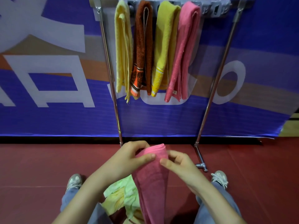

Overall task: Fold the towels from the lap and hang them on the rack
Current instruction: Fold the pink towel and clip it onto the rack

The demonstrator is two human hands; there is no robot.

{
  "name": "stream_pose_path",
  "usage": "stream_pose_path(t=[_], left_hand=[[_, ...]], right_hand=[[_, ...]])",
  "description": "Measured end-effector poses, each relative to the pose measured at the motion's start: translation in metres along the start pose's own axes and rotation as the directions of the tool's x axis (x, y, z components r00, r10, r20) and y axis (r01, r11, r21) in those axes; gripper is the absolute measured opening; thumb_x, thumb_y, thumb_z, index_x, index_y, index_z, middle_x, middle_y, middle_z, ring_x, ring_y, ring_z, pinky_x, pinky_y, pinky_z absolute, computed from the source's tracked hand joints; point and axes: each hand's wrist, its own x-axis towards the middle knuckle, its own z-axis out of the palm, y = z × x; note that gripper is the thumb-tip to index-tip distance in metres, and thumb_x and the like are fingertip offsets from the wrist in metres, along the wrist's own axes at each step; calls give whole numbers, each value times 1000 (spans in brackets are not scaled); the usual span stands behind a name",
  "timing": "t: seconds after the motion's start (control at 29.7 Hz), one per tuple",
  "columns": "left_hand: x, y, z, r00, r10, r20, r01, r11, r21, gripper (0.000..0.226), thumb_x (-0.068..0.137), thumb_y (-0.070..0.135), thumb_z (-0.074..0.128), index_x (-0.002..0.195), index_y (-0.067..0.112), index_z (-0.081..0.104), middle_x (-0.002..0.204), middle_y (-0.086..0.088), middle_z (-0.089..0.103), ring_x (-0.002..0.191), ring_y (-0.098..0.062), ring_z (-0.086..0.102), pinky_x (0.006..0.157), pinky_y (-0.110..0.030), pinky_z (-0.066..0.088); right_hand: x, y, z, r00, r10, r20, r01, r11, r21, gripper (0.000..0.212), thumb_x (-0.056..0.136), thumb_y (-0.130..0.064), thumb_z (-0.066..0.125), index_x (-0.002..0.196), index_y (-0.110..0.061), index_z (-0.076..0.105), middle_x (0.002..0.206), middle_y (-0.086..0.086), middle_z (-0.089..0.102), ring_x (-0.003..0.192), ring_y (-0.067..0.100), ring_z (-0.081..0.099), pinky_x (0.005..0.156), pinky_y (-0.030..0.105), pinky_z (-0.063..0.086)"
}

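Observation:
A folded pink towel (151,180) stretches from my lap up to its rounded fold near the rack's foot. My left hand (132,156) pinches its upper left edge, thumb on top. My right hand (177,162) grips its upper right edge, fingers curled behind. Pale green and yellow towels (120,196) lie bunched on my lap under it. On the metal rack (110,62) hang several folded towels: pale yellow (122,50), brown (143,46), mustard yellow (165,46) and pink (184,50).
The rack's right part, between the hanging pink towel and the right pole (220,70), carries bare clips (216,8). A blue banner wall (48,78) stands behind. My shoes (73,181) rest on the red floor (32,167).

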Motion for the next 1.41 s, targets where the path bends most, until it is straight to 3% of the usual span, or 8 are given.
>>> stream_pose_path(t=[0.24,0.3,0.47,0.57,0.74,0.88,1.15,1.41], left_hand=[[1,6,-4,991,-134,5,133,991,18,37,64,50,62,81,18,63,73,3,66,67,-4,59,64,-24,50],[2,9,-4,986,-167,6,166,981,98,51,63,55,64,87,10,63,79,-5,69,70,-10,60,69,-31,52],[3,23,-11,989,-111,-97,121,987,101,24,82,25,62,80,1,65,71,-13,66,63,-10,55,61,-33,49],[3,31,-17,989,-79,-125,94,988,125,23,82,26,61,80,3,65,77,-19,69,62,-10,58,64,-32,49],[-1,49,-40,975,-24,-221,49,993,107,14,81,24,61,74,13,66,62,3,67,58,-1,60,56,-17,48],[-5,57,-62,946,-5,-325,39,995,96,9,80,26,60,73,26,65,61,22,66,61,5,61,56,-10,48],[-25,12,-87,850,-126,-512,280,931,235,16,84,22,60,80,8,66,73,-11,66,70,-23,59,68,-35,46],[-34,-47,-32,917,-325,-230,387,862,327,35,80,34,62,106,10,62,107,-10,67,100,-24,61,87,-31,44]], right_hand=[[-6,15,8,1000,13,27,-9,990,-139,7,78,-11,66,72,-6,68,65,-8,61,66,5,51,62,21,42],[-4,8,14,998,-40,52,49,984,-174,31,70,-25,66,72,5,63,66,1,52,65,8,44,59,24,35],[1,6,13,990,36,133,-29,998,-49,7,79,-8,65,83,-13,63,65,-14,66,67,-4,57,67,12,46],[1,16,9,976,116,185,-108,993,-54,19,76,-7,64,92,-18,60,73,-19,70,74,-6,60,74,12,48],[2,34,11,928,272,253,-236,958,-166,19,82,-4,61,90,-21,62,71,-25,67,73,-12,57,72,9,45],[1,61,6,918,337,208,-286,928,-241,24,86,-4,54,110,-1,58,91,-9,63,70,-17,56,73,6,43],[8,52,-11,943,271,195,-245,958,-146,14,84,-2,56,90,-12,62,72,-19,68,73,-7,58,72,10,45],[18,-3,-2,953,167,254,-124,977,-174,13,82,-8,60,94,-8,65,64,-18,65,67,-7,54,68,9,43]])
